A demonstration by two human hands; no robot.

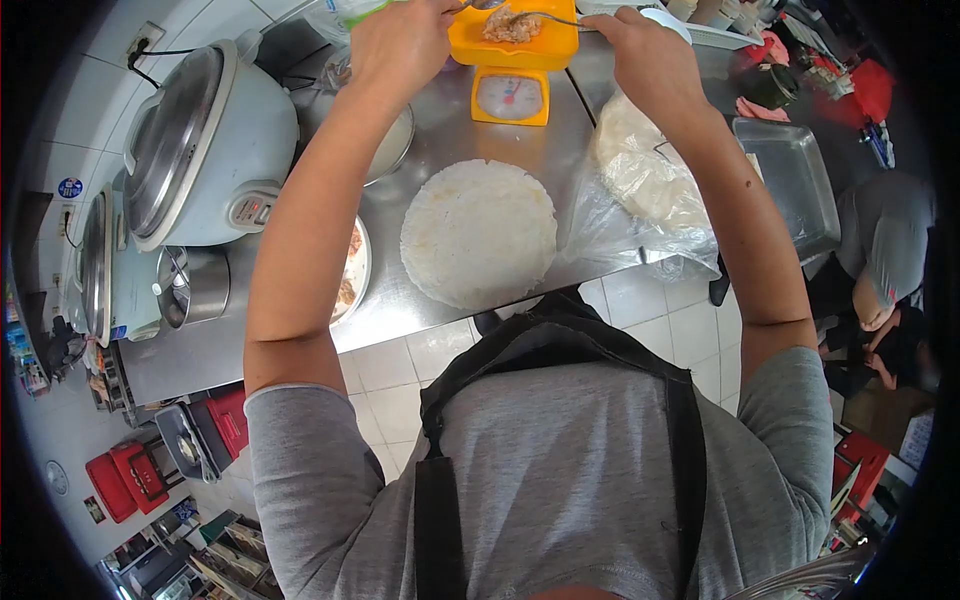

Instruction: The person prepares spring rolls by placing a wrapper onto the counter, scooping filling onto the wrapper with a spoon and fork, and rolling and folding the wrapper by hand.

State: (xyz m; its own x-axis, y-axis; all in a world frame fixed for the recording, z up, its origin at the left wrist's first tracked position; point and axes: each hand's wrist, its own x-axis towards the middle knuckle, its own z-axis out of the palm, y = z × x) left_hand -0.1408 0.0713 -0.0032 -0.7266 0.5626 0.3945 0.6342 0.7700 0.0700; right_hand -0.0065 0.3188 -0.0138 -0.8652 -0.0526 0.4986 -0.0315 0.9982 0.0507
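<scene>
Mince (513, 27), pale and clumpy, sits in the smooth yellow plastic tub (510, 58) atop the dial scale (510, 97), towards the bench (388, 215)'s far edge. Weighing looks under way: one portion is in, while more chunky stuff lies in the white bowl (366, 270) by the near edge, partly behind the forearm. The left hand (403, 38) closes round a metal spoon (484, 4); the right hand (652, 65) grips a slim metal utensil (555, 17). Near the front edge lies a floury flat round (480, 232), right of it a soft lump (635, 165) in crinkled plastic.
</scene>
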